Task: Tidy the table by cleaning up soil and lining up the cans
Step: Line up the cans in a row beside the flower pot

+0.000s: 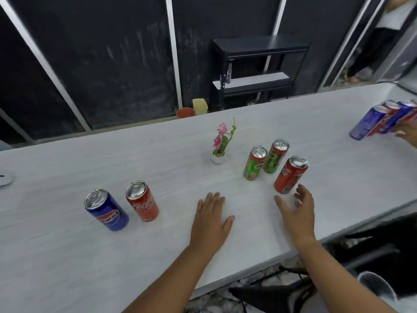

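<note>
A blue Pepsi can (pixel 106 210) and a red Coca-Cola can (pixel 142 201) stand side by side at the left of the white table (pixel 67 256). Two green Milo cans (pixel 254 163) (pixel 275 156) stand right of centre, with a second red Coca-Cola can (pixel 290 173) to their right. My left hand (pixel 211 220) lies flat on the table with straight fingers, holding nothing. My right hand (pixel 296 210) hovers open just in front of the second red can, fingers relaxed, not touching it. I see no soil on the table.
A small white pot with a pink flower (pixel 220 145) stands mid-table. At the far right another person's hand (pixel 407 134) touches a cluster of several blue and red cans (pixel 383 119). A black shelf (pixel 255 71) stands behind the table. A white object (pixel 4 178) lies at the left edge.
</note>
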